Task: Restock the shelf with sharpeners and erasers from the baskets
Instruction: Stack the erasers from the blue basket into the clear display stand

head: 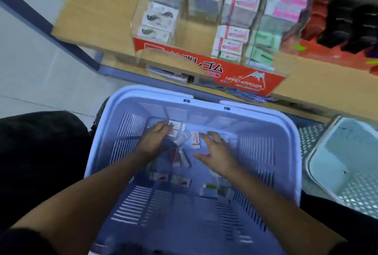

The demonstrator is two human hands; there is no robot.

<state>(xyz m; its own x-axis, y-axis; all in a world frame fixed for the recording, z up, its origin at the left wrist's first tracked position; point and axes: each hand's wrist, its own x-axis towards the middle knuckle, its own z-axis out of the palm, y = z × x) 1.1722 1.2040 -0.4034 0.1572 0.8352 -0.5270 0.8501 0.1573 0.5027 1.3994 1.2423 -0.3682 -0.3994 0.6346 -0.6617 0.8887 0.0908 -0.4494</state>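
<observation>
1. Both your hands are down in the purple basket [143, 89], lower centre of the frame. The stock is still there, not on the shelf [98, 9].
2. Your right hand [217, 152] has its fingers spread and straight and holds nothing.
3. Key relation: a white-and-red eraser pack [196, 140] sits just frame-left of your right fingertips [204, 135]. Its long axis runs roughly up-down the frame. Your right hand is the nearer one, so I'd take it with a short sideways reach.
4. Your left hand [154, 139] has its fingers lying on a second white-and-red pack [175, 126] against the far wall of the basket. Blur hides whether they pinch it, so I can't tell.
5. More loose packs lie nearer you on the basket floor: two red-printed ones [159, 176] [181, 181] and a green-printed one [210, 190].
6. The clear display box [204, 70] is at upper centre of the frame. One front slot [194, 35] looks bare and is probably the place to fill.
7. Readable writing: "HARD ERASER" on the box's red front beside a mountain drawing, with Japanese characters ending "ゴム" to its left. The pack labels are too blurred to read.
8. A second, pale basket [321, 140] sits at the right edge of the frame.
</observation>
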